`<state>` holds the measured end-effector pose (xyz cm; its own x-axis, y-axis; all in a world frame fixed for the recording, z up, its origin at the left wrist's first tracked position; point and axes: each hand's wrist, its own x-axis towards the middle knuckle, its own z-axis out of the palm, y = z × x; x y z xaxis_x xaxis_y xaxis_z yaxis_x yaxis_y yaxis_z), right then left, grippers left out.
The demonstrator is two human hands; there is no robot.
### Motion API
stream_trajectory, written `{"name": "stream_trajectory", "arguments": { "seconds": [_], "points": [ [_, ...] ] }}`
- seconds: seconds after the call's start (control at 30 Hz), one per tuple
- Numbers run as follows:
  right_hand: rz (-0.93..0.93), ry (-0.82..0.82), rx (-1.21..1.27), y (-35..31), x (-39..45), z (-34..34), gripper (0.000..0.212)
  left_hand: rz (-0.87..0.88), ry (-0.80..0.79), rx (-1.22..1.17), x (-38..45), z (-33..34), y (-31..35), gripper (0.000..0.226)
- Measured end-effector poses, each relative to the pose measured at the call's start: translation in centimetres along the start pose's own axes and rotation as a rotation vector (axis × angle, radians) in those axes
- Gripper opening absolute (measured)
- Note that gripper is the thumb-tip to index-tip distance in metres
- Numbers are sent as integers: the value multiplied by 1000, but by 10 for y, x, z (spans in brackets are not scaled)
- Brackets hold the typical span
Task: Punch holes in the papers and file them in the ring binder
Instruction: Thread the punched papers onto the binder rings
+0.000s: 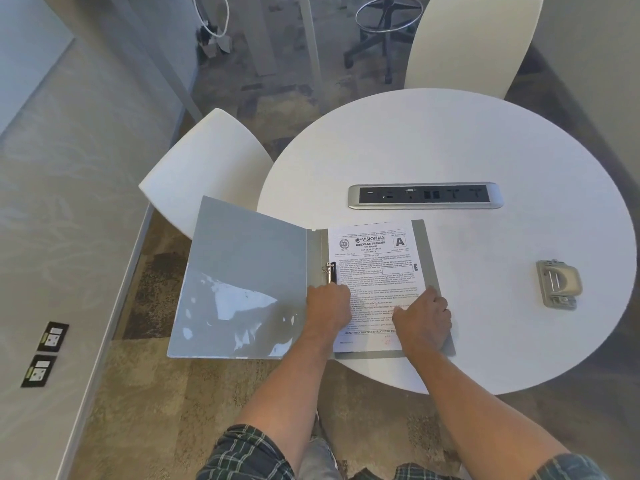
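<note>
A grey ring binder (242, 278) lies open at the near left edge of the round white table (485, 140), its front cover hanging out past the rim. Printed papers (375, 268) lie on its right half, beside the metal ring mechanism (329, 271). My left hand (329, 304) rests at the papers' left edge, just below the rings, fingers bent down on the sheet. My right hand (424, 317) presses flat on the lower right part of the papers. A grey metal hole punch (558, 285) sits alone on the table to the right.
A silver and black power socket strip (425, 196) is set into the table's middle. White chairs stand at the left (207, 168) and at the far side (474, 43). A rolling stool base (384, 32) stands on the carpet beyond.
</note>
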<state>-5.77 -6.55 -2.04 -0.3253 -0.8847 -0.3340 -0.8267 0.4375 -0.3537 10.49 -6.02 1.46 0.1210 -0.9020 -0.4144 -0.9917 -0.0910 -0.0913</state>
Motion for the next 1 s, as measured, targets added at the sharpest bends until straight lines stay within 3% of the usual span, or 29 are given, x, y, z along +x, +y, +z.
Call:
{"name": "stream_trajectory", "arguments": {
  "seconds": [0.1,0.2,0.33,0.43,0.5,0.6,0.73,1.0],
  "points": [
    [-8,-28,9,-2,-3,5,52,63,40,104,-3,1,2,15],
    [-5,-54,32,-3,-6,3,51,36,91,60,-3,7,2,19],
    [-208,-37,56,-12,-11,5,50,-103,182,-301,-1,11,-4,48],
    [-474,-153,160,-32,-19,12,42,-206,226,-619,-3,9,-10,52],
    [-589,-179,73,-44,-23,16,42,-231,233,-706,-5,9,-13,52],
    [-457,-19,35,-46,-22,15,48,-250,244,-759,-6,11,-17,50],
    [-106,69,-4,-23,-10,6,84,-281,207,-729,-6,17,-16,52],
    [13,60,-114,-2,-1,9,101,-281,208,-610,2,20,-17,41]
  ]
}}
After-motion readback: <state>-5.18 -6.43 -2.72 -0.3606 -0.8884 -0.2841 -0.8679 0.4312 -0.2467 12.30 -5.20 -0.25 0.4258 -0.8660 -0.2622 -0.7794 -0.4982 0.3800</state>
